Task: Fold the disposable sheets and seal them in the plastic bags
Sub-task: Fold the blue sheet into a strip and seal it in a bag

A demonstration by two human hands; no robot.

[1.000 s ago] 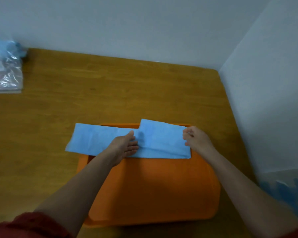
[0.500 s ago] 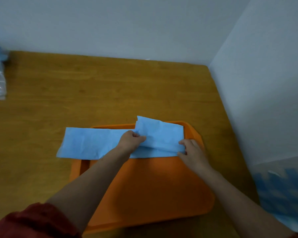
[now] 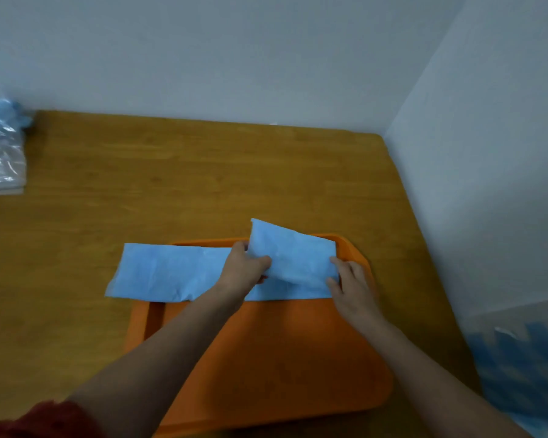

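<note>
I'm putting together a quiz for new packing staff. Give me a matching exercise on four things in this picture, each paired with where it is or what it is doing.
Column 1
1. blue sheet
2. orange tray
3. plastic bags
4. left hand

Column 2
A. at the far left edge of the table
B. pinches the raised flap
C. lies across the tray's far end, left part on the table
D. on the table, under the sheet's right part

Pairs: 1-C; 2-D; 3-A; 4-B
</note>
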